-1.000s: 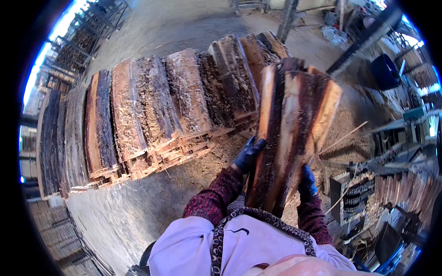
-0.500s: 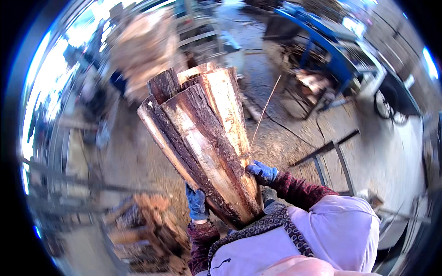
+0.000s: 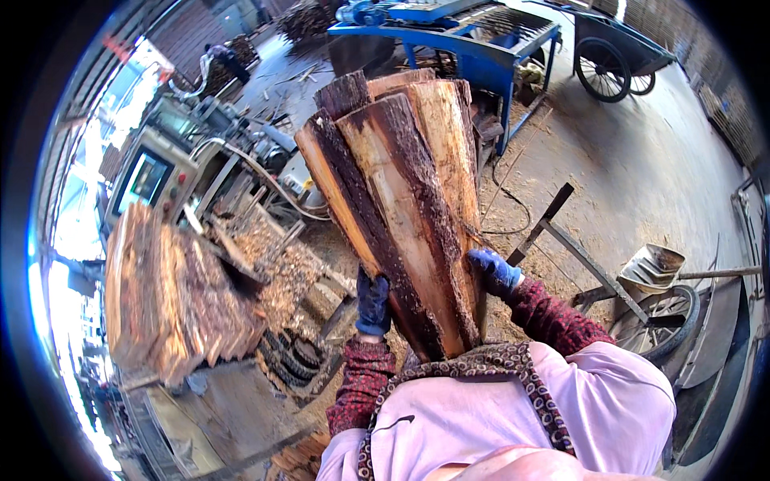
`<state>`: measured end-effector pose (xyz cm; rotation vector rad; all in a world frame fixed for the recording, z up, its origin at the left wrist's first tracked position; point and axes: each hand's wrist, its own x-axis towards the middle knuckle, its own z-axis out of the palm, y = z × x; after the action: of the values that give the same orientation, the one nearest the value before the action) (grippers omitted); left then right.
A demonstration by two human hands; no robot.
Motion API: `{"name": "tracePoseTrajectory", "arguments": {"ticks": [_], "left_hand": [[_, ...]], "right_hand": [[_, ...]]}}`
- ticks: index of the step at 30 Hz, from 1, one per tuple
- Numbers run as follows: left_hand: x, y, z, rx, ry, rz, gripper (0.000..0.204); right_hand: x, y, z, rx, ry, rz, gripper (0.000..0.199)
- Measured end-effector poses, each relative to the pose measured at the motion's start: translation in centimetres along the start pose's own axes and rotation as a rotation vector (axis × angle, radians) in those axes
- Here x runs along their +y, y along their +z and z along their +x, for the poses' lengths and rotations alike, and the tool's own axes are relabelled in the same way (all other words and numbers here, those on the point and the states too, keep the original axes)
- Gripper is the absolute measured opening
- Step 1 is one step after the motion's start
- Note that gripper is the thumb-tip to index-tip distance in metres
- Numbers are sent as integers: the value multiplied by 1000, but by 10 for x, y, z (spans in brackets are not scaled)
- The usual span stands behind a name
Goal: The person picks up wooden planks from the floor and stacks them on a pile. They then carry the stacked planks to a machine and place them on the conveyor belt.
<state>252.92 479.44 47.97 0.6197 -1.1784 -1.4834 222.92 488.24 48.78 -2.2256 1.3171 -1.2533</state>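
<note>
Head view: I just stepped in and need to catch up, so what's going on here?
A person is carrying a bundle of bark-edged wood slabs against their chest. The left hand and the right hand, both in blue gloves, clasp it from either side near its lower end. To the person's left lies a stack of similar slabs beside a machine with a screen. A blue machine and a wheeled cart stand ahead.

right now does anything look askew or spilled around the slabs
Yes: wood chips lie spilled around the machine by the stacked slabs. The bark slabs in both hands fan out unevenly at the top.
</note>
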Motion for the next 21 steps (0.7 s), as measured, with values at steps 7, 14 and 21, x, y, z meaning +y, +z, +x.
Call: {"name": "tracePoseTrajectory", "arguments": {"ticks": [7,14,21], "left_hand": [[-2,-16,31,-240,320,333,46],[-27,-25,9,-393,552,599,39],[14,-5,-7,-460,-25,254,53]], "right_hand": [[-9,21,-10,159,-99,-183,33],[16,91,-130,445,267,228,43],[1,107,-143,407,527,367,61]]}}
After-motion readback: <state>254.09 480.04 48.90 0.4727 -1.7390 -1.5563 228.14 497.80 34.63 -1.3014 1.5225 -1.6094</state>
